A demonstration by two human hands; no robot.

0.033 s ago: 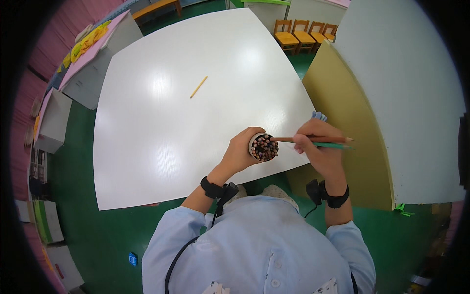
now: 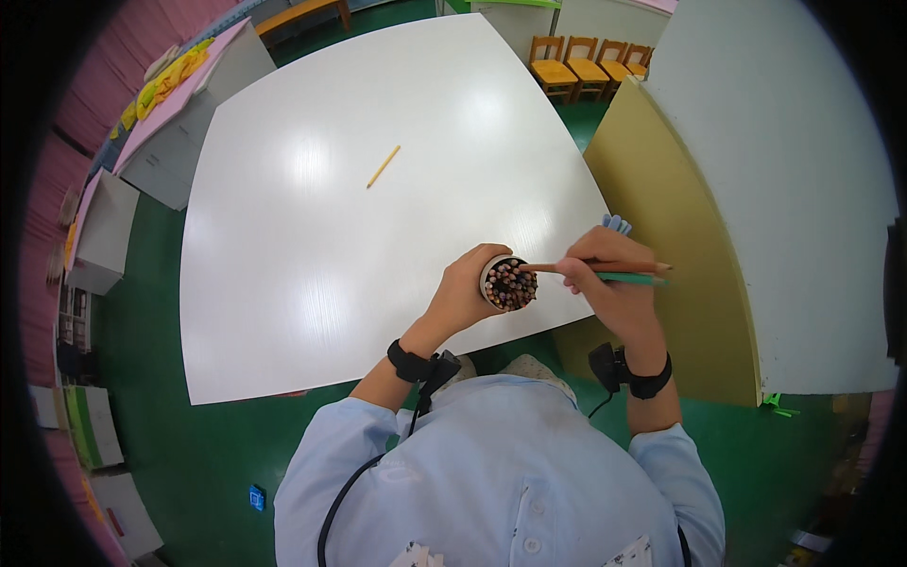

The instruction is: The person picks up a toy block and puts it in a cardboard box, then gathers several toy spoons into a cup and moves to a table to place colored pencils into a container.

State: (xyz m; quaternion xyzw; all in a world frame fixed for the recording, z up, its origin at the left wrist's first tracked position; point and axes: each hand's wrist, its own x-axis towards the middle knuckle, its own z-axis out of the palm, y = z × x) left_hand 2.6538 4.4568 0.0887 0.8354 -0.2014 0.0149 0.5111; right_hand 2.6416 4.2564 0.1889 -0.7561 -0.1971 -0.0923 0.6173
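Note:
My left hand [image 2: 470,286] is wrapped round a round container [image 2: 486,287] packed with several coloured pencils [image 2: 510,284], tips upward, near the front right of the white table [image 2: 283,246]. Closed fingers of my right hand [image 2: 610,274] hold a brown pencil [image 2: 544,268] and a green pencil [image 2: 631,279], both lying roughly level. One end of the brown pencil reaches the container's rim; I cannot tell whether it touches the pencils inside. Farther off on the table lies a single yellow pencil [image 2: 384,166].
Light blue finger-like objects [image 2: 616,224] show at the table's right edge, partly behind my right hand. A tan and white panel [image 2: 671,227] stands close on the right. Small wooden chairs [image 2: 567,68] line the far right. On the green floor lies a small blue object [image 2: 257,498].
My right hand has shifted slightly left with the two pencils, toward the container. The left hand and the container look the same.

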